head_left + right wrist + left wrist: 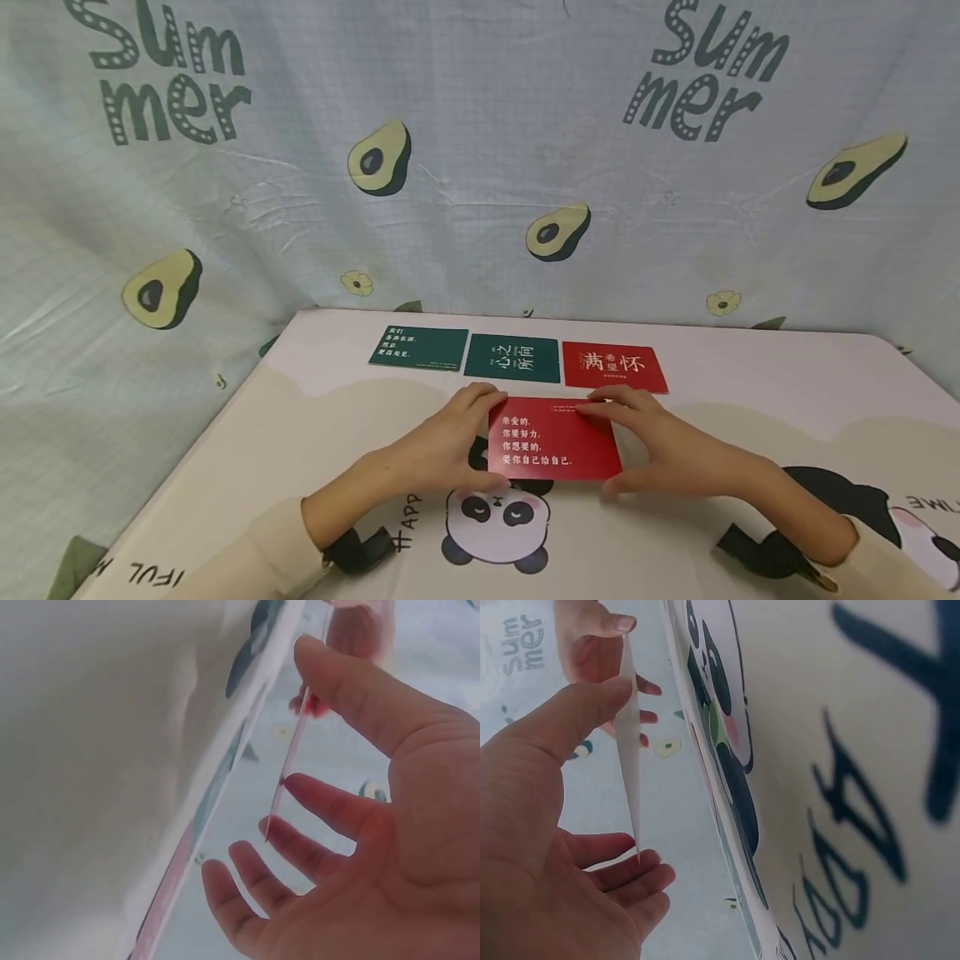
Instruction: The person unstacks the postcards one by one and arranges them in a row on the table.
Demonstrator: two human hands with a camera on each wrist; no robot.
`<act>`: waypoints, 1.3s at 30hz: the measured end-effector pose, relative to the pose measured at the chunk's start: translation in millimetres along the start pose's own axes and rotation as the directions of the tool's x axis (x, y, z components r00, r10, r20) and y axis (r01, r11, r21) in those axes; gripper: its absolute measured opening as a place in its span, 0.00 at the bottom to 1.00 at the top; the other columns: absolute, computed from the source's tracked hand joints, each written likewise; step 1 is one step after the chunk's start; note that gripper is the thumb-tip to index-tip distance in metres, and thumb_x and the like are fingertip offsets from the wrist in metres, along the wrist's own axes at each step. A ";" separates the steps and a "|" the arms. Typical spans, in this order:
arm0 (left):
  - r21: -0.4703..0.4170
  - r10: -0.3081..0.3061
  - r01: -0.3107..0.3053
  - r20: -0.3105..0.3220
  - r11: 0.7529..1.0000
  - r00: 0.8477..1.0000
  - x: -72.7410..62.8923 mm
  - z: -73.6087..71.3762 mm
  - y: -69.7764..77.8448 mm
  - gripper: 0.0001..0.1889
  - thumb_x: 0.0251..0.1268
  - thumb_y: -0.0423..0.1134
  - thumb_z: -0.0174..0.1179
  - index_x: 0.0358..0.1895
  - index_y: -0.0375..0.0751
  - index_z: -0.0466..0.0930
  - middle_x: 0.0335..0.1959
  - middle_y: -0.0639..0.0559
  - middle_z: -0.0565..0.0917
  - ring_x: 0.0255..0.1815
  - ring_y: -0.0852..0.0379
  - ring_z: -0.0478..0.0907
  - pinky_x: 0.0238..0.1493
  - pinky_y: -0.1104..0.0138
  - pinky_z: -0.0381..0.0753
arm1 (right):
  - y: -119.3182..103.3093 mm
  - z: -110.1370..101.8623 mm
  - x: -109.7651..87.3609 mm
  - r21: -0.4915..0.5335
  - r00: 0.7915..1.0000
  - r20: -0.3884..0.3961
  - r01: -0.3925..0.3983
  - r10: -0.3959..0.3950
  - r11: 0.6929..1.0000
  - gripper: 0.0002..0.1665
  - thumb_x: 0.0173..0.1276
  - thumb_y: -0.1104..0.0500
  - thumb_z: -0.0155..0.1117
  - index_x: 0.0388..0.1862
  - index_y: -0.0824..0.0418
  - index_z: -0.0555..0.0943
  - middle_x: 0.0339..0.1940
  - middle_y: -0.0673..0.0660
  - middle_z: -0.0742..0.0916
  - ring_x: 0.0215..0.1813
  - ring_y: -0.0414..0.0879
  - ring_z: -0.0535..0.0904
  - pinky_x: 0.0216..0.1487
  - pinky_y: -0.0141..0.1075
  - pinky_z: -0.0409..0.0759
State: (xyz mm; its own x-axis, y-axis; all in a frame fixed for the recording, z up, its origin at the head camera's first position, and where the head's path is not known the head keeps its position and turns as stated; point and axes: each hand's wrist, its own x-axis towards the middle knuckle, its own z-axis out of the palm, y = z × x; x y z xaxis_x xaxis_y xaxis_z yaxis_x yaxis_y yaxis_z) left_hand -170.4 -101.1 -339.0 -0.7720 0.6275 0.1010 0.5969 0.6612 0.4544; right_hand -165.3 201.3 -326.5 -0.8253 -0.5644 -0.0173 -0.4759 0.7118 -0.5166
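A red card (551,437) with white printed characters is held just above the table by both hands, its printed face toward the head camera. My left hand (453,442) grips its left side, thumb at the near corner and fingers at the far one. On the opposite side my right hand (656,446) holds the card by its right corners, with the index finger over the face. In the left wrist view the card (628,765) appears edge-on between thumb and fingers. The right wrist view also shows the card's thin edge (283,772), with the lower fingers spread.
Beyond the hands lie a green card (420,347), a second green card (512,358) and another red card (615,367) in a row. A printed cloth with a panda (497,525) covers the table (300,433). An avocado-patterned curtain (465,275) hangs behind.
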 end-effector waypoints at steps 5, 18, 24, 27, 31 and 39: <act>0.007 0.028 -0.027 -0.026 1.000 0.999 7.6 2.5 4.2 0.50 0.47 0.53 0.73 0.72 0.39 0.56 0.68 0.49 0.60 0.68 0.54 0.58 0.55 0.65 0.75 | 8.3 -9.2 -4.2 0.040 1.000 -0.027 0.003 -0.002 0.999 0.51 0.45 0.44 0.79 0.70 0.44 0.67 0.68 0.55 0.65 0.70 0.58 0.54 0.41 0.37 0.83; 0.035 0.086 -0.083 -0.082 0.996 0.993 37.1 5.2 14.8 0.48 0.47 0.52 0.73 0.70 0.38 0.59 0.67 0.48 0.62 0.68 0.53 0.58 0.53 0.64 0.77 | 33.3 -32.6 -11.7 0.061 0.998 -0.053 0.044 -0.041 0.997 0.50 0.48 0.48 0.78 0.70 0.46 0.65 0.69 0.56 0.64 0.70 0.60 0.54 0.44 0.43 0.82; 0.067 0.091 -0.083 -0.121 0.994 0.988 52.6 6.7 18.3 0.48 0.47 0.54 0.73 0.70 0.37 0.60 0.67 0.47 0.63 0.67 0.52 0.60 0.55 0.60 0.76 | 44.6 -43.8 -15.2 0.044 0.992 -0.087 0.093 -0.089 0.995 0.50 0.50 0.50 0.78 0.71 0.48 0.64 0.69 0.55 0.64 0.68 0.55 0.58 0.48 0.48 0.81; 0.075 0.110 -0.100 -0.145 0.992 0.983 60.1 6.9 18.8 0.47 0.46 0.54 0.72 0.69 0.37 0.61 0.66 0.47 0.65 0.66 0.53 0.61 0.56 0.60 0.75 | 52.2 -47.5 -15.2 0.033 0.991 -0.102 0.090 -0.086 0.995 0.51 0.49 0.50 0.78 0.71 0.48 0.64 0.69 0.54 0.64 0.67 0.54 0.59 0.49 0.50 0.80; 0.094 0.118 -0.105 -0.155 0.990 0.981 69.0 9.2 20.6 0.48 0.46 0.54 0.72 0.69 0.37 0.61 0.67 0.46 0.65 0.67 0.52 0.62 0.58 0.59 0.74 | 64.4 -50.1 -15.9 0.041 0.992 -0.103 0.076 -0.072 0.996 0.51 0.50 0.51 0.78 0.72 0.47 0.63 0.70 0.53 0.63 0.67 0.53 0.58 0.51 0.53 0.78; 0.167 0.114 -0.087 -0.155 0.982 0.981 85.9 15.1 29.6 0.48 0.47 0.56 0.71 0.70 0.38 0.61 0.68 0.47 0.65 0.68 0.53 0.61 0.60 0.60 0.71 | 79.3 -60.9 -21.3 0.068 0.995 -0.084 0.064 -0.058 0.996 0.50 0.51 0.53 0.77 0.72 0.48 0.63 0.71 0.54 0.62 0.68 0.55 0.57 0.52 0.58 0.75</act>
State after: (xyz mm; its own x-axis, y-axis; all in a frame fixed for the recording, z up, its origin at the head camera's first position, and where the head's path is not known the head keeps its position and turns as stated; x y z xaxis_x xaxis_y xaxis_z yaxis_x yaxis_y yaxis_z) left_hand -215.7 -21.4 -330.3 -0.7236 0.6273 0.2880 0.6901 0.6634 0.2893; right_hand -203.9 295.2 -315.0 -0.8190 -0.5676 0.0843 -0.5055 0.6441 -0.5741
